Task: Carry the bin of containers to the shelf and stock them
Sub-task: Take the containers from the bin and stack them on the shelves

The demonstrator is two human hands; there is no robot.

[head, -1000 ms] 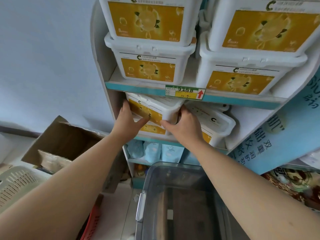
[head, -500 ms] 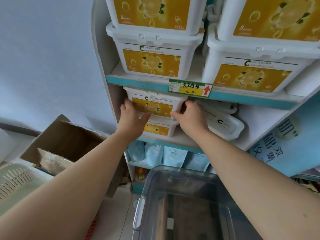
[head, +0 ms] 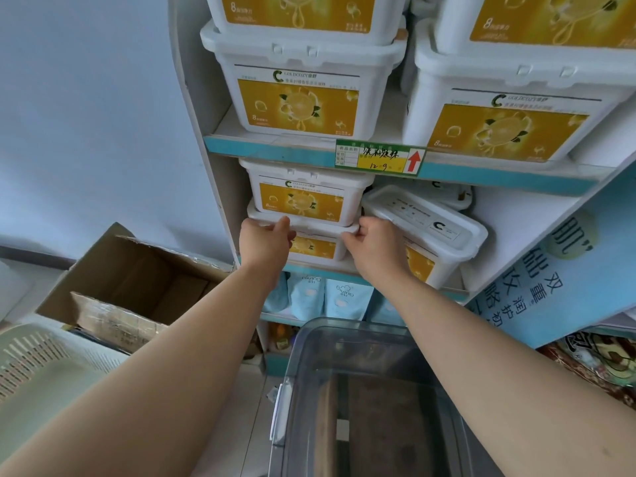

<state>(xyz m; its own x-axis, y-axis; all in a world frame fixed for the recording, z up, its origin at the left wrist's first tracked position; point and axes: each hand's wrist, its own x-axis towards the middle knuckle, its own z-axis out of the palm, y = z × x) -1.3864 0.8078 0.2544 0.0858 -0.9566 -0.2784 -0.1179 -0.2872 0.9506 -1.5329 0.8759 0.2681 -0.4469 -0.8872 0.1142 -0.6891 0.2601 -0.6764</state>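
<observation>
A white container with a yellow label (head: 303, 199) sits level on top of a second one (head: 311, 247) at the left of the middle shelf (head: 509, 232). My left hand (head: 265, 241) and my right hand (head: 375, 246) pinch the lid rim of the lower container, just under the upper one. To the right, a third container (head: 426, 228) lies tilted against the stack. The clear grey bin (head: 364, 401) stands below my arms, with no container visible inside it.
Larger stacked containers (head: 299, 94) fill the shelf above, behind a price tag (head: 380, 156). Blue pouches (head: 330, 297) stand on the shelf below. An open cardboard box (head: 137, 284) and a pale green basket (head: 41, 366) are at the left. A blue poster (head: 550, 277) hangs at the right.
The upper container went from tilted to level and deeper in the shelf. Both hands then slid down from its sides to the lid rim of the container beneath.
</observation>
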